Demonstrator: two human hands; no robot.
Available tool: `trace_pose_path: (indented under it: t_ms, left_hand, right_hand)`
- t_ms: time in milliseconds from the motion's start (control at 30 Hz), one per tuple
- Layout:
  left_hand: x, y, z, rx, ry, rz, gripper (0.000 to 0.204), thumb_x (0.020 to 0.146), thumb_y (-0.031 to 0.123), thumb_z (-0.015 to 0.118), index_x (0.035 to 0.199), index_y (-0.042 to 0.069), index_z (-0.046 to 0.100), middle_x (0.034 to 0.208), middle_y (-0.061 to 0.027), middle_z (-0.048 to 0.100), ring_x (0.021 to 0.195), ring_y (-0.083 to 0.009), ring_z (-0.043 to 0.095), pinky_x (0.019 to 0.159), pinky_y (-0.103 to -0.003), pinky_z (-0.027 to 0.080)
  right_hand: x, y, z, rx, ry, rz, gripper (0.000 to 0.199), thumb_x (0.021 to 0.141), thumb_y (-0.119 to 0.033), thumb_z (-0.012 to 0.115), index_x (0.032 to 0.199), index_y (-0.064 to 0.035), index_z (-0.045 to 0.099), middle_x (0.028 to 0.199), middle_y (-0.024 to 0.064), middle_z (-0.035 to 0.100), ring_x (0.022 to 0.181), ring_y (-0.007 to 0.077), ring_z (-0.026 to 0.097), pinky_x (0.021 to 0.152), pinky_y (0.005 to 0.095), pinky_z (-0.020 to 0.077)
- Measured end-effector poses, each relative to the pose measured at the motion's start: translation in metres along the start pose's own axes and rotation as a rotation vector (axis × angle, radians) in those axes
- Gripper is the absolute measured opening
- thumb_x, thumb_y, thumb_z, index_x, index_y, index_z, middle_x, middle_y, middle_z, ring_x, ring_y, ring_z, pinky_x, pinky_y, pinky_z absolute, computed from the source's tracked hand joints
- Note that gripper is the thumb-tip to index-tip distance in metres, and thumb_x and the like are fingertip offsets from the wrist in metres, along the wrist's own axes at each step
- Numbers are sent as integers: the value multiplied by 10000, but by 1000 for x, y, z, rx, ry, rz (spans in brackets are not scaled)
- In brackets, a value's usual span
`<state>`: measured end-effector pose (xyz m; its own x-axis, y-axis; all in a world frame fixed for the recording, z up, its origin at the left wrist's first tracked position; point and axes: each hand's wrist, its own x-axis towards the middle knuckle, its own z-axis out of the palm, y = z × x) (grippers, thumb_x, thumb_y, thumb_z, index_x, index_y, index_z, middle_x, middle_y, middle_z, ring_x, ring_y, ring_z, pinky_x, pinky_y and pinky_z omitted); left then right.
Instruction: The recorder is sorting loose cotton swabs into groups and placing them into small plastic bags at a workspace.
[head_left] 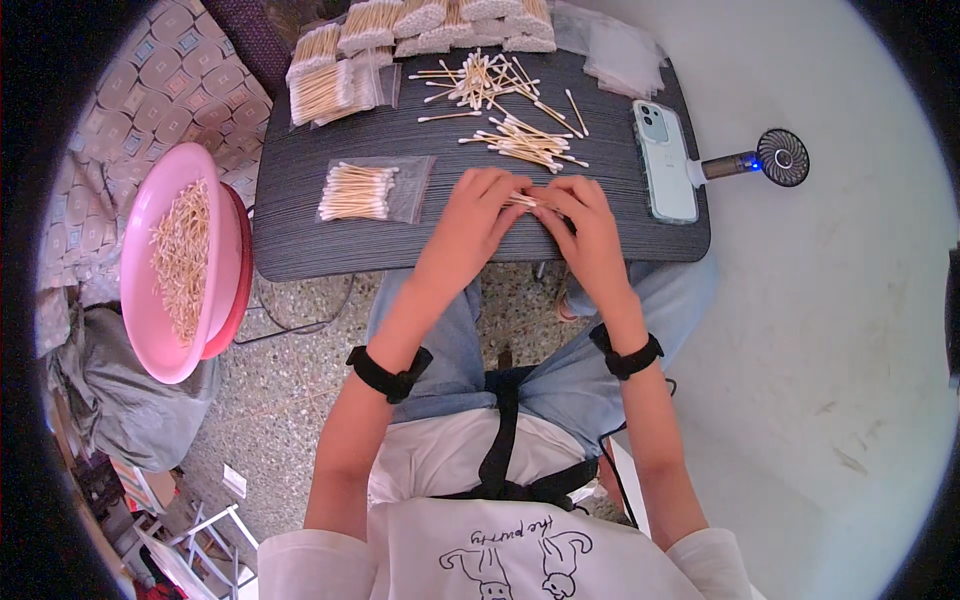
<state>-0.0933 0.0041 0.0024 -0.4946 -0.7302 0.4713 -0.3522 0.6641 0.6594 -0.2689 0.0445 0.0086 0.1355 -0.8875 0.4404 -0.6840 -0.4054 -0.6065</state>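
Observation:
Near the front edge of the dark table (290, 245), my left hand (482, 208) and my right hand (580, 218) meet with curled fingers around a few cotton swabs (524, 201). White tips show between the fingers; the rest of those swabs is hidden. Just beyond my hands lies a loose heap of cotton swabs (528, 142), and behind it a more scattered pile (482, 80). To the left of my left hand, a clear plastic bag (408, 190) lies flat with a neat row of swabs (358, 192) in it.
Filled swab bags (450, 25) are stacked along the far edge, with empty clear bags (622, 60) to their right. A white phone (665, 170) and a small black fan (782, 157) sit at the right edge. A pink basin (140, 290) of loose swabs stands left of the table.

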Motion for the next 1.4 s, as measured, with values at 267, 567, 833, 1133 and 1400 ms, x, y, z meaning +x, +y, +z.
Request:
trace_pose_path:
  t_ms: [267,567,833,1133,1400]
  left_hand:
    - [5,-4,5,48,-6,-40,218,868,73,600,1083,45,571,1002,-121,565,979,-324,532,876,-419,426]
    - [10,-9,14,99,42,-85,134,887,109,603,1003,41,598,966,-132,579,949,-334,546,838,-417,441]
    - [8,-7,13,225,143,-34,158,886,92,602,1036,43,612,1035,-117,595,990,-329,559,866,-423,443]
    - [-16,9,2,436,-94,65,432,922,179,564,1316,10,520,1398,-119,496,1319,-267,442,1131,-426,310]
    - [-14,11,7,563,-115,29,493,935,230,559,1370,17,471,1453,-107,438,1360,-268,394,1156,-447,269]
  right_hand:
    - [4,4,6,77,45,64,172,816,-75,690,970,-8,657,922,109,592,918,304,550,799,385,453]
    - [12,3,8,44,94,154,145,831,-69,696,959,-6,676,900,98,616,777,247,592,706,317,479]
    - [13,6,12,-78,148,17,185,822,-80,688,997,-18,684,932,123,616,867,306,582,768,389,477]
    - [-13,-12,2,-189,-31,-26,385,891,-108,606,1264,-14,579,1297,144,573,1226,327,514,1027,418,418]
    - [-16,-11,10,-388,-130,-46,530,873,-106,593,1379,-18,460,1431,140,440,1314,338,411,1094,441,357]
